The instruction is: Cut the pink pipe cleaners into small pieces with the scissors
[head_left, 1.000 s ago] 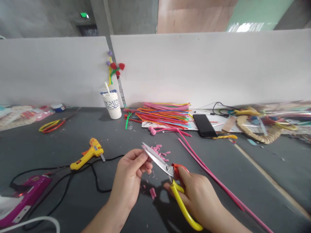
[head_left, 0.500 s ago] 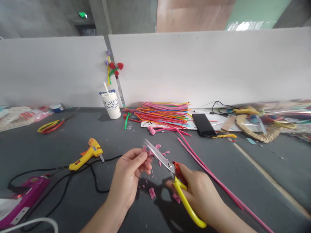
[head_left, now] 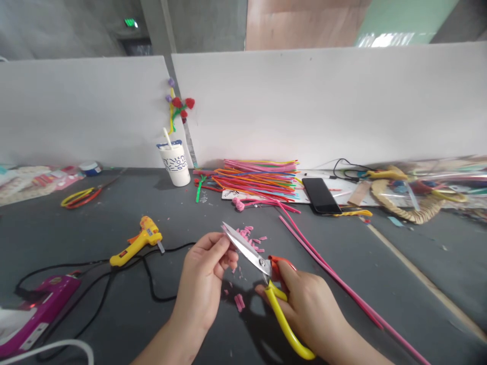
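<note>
My right hand (head_left: 308, 299) grips a pair of scissors (head_left: 247, 251) with one yellow and one red handle. Their blades point up and left, and the tips lie at the fingertips of my left hand (head_left: 207, 268). Thumb and forefinger of that hand are pinched on a short bit of pink pipe cleaner (head_left: 224, 229), mostly hidden by the blades and fingers. Behind the blades lies a small pile of cut pink pieces (head_left: 259, 238). Another pink clump (head_left: 239, 302) rests on the dark table between my wrists.
Long pink pipe cleaners (head_left: 335, 276) run along the right. A heap of coloured pipe cleaners (head_left: 254, 180), a phone (head_left: 321, 195) and a white cup (head_left: 176, 165) stand or lie at the back. Leftward are a yellow glue gun (head_left: 137, 242), its black cord and a purple power strip (head_left: 49, 312).
The scissors have shifted slightly left, and their tips now overlap the left fingertips. A pink clump by my right fingers has gone out of sight. My left hand is almost where it was.
</note>
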A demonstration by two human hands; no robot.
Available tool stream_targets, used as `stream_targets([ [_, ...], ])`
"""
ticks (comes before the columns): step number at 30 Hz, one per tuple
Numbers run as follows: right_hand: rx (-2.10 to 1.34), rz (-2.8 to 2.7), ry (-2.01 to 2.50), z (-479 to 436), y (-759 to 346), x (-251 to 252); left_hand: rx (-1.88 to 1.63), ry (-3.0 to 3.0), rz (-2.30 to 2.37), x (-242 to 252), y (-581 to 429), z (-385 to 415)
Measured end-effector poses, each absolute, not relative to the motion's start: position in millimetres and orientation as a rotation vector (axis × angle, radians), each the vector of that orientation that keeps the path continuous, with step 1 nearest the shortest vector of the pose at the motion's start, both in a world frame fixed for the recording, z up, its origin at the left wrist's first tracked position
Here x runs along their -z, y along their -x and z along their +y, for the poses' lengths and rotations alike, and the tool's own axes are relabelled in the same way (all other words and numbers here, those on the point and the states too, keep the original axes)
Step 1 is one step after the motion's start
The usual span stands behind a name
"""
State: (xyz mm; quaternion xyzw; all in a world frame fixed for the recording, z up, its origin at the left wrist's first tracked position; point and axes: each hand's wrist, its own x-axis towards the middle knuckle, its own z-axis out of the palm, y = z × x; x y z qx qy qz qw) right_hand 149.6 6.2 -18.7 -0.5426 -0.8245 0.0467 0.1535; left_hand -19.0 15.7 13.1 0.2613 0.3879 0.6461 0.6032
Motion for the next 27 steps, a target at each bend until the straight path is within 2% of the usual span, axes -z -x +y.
stream_targets([
  [19, -0.26, -2.365, 1.638, 8.6, -151.7, 18.2, -1.496, -0.6, 0.881, -12.2, 18.2, 17.8],
  [27, -0.851, -2.019, 1.634, 13.2, -149.8, 10.6, -1.419, -0.763, 1.01, -12.6, 18.9, 16.8],
])
